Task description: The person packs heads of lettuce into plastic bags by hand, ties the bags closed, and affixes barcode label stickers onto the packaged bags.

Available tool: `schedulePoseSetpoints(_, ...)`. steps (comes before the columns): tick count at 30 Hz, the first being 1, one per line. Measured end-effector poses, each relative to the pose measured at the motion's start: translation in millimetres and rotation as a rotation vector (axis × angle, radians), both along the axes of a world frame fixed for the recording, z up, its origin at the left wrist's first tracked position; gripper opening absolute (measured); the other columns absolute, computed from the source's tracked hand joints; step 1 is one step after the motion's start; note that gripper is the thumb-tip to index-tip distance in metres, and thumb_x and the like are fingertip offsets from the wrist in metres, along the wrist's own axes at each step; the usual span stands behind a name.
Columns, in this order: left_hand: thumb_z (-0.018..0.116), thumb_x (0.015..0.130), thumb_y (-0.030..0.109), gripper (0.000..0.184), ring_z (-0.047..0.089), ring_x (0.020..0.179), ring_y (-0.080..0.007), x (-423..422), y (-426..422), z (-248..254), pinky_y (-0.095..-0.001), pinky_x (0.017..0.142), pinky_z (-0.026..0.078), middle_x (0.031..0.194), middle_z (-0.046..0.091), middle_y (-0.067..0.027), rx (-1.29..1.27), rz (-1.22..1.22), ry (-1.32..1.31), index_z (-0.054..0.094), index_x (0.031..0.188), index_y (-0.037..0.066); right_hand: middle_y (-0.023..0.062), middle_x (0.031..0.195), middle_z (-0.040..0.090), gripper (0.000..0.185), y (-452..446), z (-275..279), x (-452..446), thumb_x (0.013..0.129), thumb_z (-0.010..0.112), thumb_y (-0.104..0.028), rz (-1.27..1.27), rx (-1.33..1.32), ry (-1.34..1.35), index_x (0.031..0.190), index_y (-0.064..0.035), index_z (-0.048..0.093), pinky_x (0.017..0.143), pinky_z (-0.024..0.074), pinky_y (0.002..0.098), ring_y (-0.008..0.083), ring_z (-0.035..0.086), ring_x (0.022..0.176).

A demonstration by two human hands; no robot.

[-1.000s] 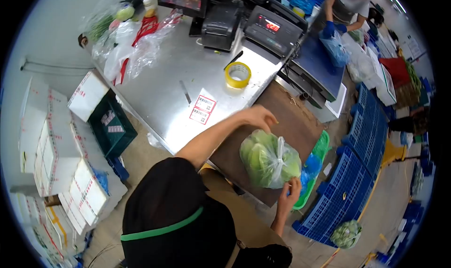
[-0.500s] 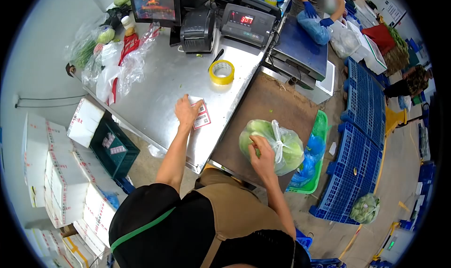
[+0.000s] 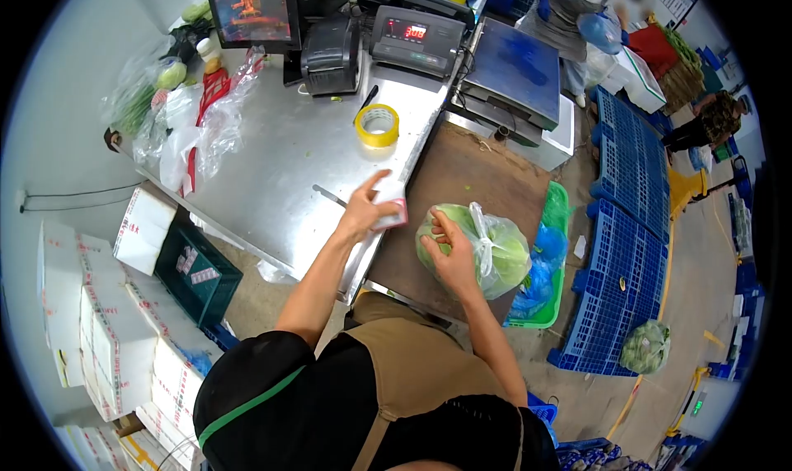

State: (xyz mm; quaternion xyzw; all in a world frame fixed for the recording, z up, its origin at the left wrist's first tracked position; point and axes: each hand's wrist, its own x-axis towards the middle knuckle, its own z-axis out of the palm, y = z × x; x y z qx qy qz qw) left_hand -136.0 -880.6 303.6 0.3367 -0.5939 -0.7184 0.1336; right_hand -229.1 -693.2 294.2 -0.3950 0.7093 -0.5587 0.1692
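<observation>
My left hand [image 3: 363, 214] is over the right edge of the steel table, with a small white label with a red border [image 3: 394, 213] pinched between thumb and fingers. My right hand [image 3: 451, 252] is at the left side of a clear plastic bag of green leafy vegetables [image 3: 502, 256], its fingers bent and apart and holding nothing. The bag is knotted on top and rests on a brown, worn scale platform [image 3: 462, 170]. A thin dark strip [image 3: 330, 195] lies on the table left of my left hand.
A yellow tape roll [image 3: 377, 125], a label printer [image 3: 331, 56] and a lit scale display [image 3: 415, 40] stand on the steel table [image 3: 280, 166]. To the right are a green basket [image 3: 554, 281] and blue pallets [image 3: 623, 281]. A person [image 3: 569, 17] in blue gloves stands beyond.
My left hand has lifted the label off the table and carried it right toward the bag. My right hand has shifted slightly left on the bag. The other person has moved right with a blue bag.
</observation>
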Motion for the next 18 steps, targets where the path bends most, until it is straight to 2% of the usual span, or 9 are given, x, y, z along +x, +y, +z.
schedulePoseSetpoints(2,0.076,0.067,0.0,0.078,0.058,0.096,-0.0192,-12,24,1,-0.0293,0.082,0.05,0.109,0.059,-0.0145,0.191,-0.138,0.102,0.042,0.137,0.01,0.0096,0.103,0.061,0.047,1,-6,-4,0.081,0.065,-0.003,0.036,-0.042,-0.26,0.126,-0.0055,0.053,0.074,0.0489,0.0259,0.0146,0.058,0.087)
schedulePoseSetpoints(3,0.077,0.068,0.002,0.079,0.058,0.094,-0.0175,-17,35,1,-0.0282,0.08,0.05,0.106,0.06,-0.0133,0.274,-0.172,0.148,0.04,0.138,0.01,0.0063,0.098,0.062,0.047,1,-9,-5,0.082,0.062,0.001,0.054,-0.119,-0.41,0.128,-0.0026,0.052,0.074,0.0483,0.0237,0.0102,0.057,0.085)
schedulePoseSetpoints(4,0.077,0.07,0.003,0.079,0.059,0.092,-0.0157,-22,44,7,-0.0271,0.079,0.051,0.103,0.06,-0.012,0.358,-0.206,0.192,0.039,0.139,0.01,0.0061,0.098,0.062,0.045,4,-9,-6,0.083,0.061,0.004,0.041,-0.136,-0.435,0.127,-0.001,0.052,0.074,0.0482,0.0231,0.01,0.058,0.085)
schedulePoseSetpoints(5,0.074,0.076,0.009,0.075,0.06,0.092,-0.0153,-24,49,15,-0.0284,0.077,0.052,0.102,0.059,-0.0106,0.37,-0.239,0.172,0.035,0.14,0.01,0.0059,0.097,0.062,0.044,10,-9,-8,0.083,0.059,0.006,0.026,-0.151,-0.461,0.126,0.0007,0.052,0.075,0.0481,0.0224,0.0098,0.058,0.085)
schedulePoseSetpoints(8,0.068,0.083,0.012,0.068,0.061,0.092,-0.016,-40,52,1,-0.0298,0.077,0.053,0.104,0.059,-0.0105,0.626,-0.165,0.175,0.032,0.141,0.008,0.0048,0.094,0.063,0.04,26,-10,-10,0.083,0.059,0.008,-0.012,-0.165,-0.477,0.122,0.0037,0.054,0.073,0.0481,0.0215,0.0085,0.059,0.082)
schedulePoseSetpoints(9,0.062,0.088,0.013,0.062,0.061,0.093,-0.0177,-43,51,-10,-0.0317,0.078,0.054,0.106,0.058,-0.0108,0.585,-0.213,0.18,0.03,0.141,0.007,0.0042,0.093,0.063,0.039,31,-5,-11,0.082,0.059,0.007,-0.014,-0.145,-0.473,0.121,0.0033,0.055,0.071,0.0475,0.0212,0.0075,0.058,0.08)
schedulePoseSetpoints(12,0.064,0.083,0.002,0.061,0.062,0.093,-0.0218,-54,49,-20,-0.0328,0.079,0.055,0.11,0.056,-0.0145,0.718,-0.18,0.131,0.035,0.137,0.004,0.0046,0.092,0.065,0.037,45,-7,-13,0.082,0.06,0.006,-0.051,-0.127,-0.455,0.118,0.0036,0.057,0.071,0.0475,0.0208,0.0071,0.059,0.079)
schedulePoseSetpoints(13,0.064,0.082,-0.002,0.057,0.062,0.093,-0.022,-57,52,-19,-0.0331,0.079,0.055,0.108,0.057,-0.0154,0.721,-0.162,0.109,0.04,0.133,0.003,0.0052,0.093,0.065,0.036,48,-9,-14,0.082,0.061,0.005,-0.069,-0.132,-0.452,0.118,0.0038,0.057,0.071,0.0476,0.0207,0.0074,0.059,0.08)
schedulePoseSetpoints(18,0.065,0.08,-0.003,0.045,0.063,0.088,-0.0196,-66,72,-19,-0.0303,0.075,0.056,0.103,0.06,-0.0143,0.546,-0.232,0.039,0.051,0.123,0.001,0.0076,0.093,0.066,0.033,57,-10,-16,0.083,0.061,0.003,-0.156,-0.174,-0.49,0.116,0.0055,0.057,0.07,0.0488,0.0214,0.0086,0.061,0.079)
